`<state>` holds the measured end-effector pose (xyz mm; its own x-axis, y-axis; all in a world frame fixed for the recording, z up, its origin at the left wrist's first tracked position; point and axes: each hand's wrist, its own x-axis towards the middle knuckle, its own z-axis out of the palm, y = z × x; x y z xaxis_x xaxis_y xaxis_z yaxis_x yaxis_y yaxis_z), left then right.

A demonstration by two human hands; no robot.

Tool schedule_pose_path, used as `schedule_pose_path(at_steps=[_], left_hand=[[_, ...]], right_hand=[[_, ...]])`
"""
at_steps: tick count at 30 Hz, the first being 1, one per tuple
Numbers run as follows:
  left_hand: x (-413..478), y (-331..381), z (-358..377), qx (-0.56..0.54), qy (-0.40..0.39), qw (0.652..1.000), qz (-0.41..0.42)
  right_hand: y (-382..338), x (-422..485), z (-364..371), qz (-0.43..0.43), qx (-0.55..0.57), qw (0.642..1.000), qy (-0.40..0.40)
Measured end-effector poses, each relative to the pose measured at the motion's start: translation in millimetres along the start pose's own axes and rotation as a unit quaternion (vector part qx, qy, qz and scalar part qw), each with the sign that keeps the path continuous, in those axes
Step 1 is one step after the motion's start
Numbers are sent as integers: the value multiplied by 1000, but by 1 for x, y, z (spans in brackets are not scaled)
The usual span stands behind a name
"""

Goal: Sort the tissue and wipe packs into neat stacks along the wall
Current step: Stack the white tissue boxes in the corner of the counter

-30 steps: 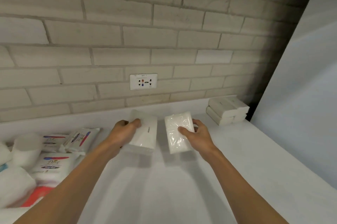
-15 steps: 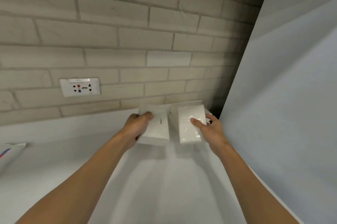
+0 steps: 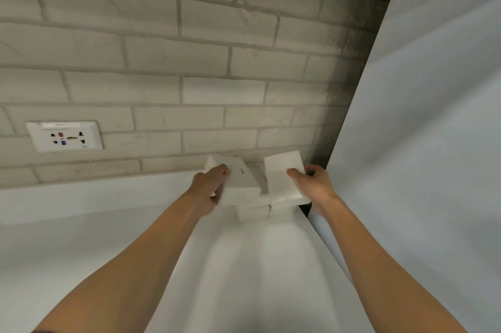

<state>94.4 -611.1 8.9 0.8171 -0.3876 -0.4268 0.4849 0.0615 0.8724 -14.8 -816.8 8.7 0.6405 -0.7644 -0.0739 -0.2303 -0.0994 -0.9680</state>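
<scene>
The left grip (image 3: 208, 191) clasps a white tissue pack (image 3: 241, 183); at its 3 o'clock the right grip (image 3: 315, 186) clasps a second pack (image 3: 282, 170). Beneath them lie stacked packs (image 3: 252, 213) on the bench (image 3: 244, 278).

Bare forearms (image 3: 146, 251), bare left grip (image 3: 208, 189), bare right grip (image 3: 314, 186).

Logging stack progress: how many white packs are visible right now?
4 at least: left pack in the left hand, right pack in the right hand, lower left pack and lower right pack beneath them near the wall; others may be hidden.
</scene>
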Motion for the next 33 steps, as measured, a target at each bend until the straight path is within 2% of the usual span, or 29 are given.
schedule_pose_path(at_steps=[16, 21, 24, 33], left_hand=[[65, -20, 47, 38, 73, 996, 19], [74, -26, 51, 153, 119, 979, 59], [73, -28, 51, 194, 117, 972, 69], [75, -29, 60, 175, 99, 979, 45]], right_hand=[[13, 101, 2, 42, -25, 996, -71], [19, 108, 7, 38, -48, 995, -75], [22, 110, 10, 34, -63, 994, -77], [30, 107, 18, 18, -58, 995, -78]])
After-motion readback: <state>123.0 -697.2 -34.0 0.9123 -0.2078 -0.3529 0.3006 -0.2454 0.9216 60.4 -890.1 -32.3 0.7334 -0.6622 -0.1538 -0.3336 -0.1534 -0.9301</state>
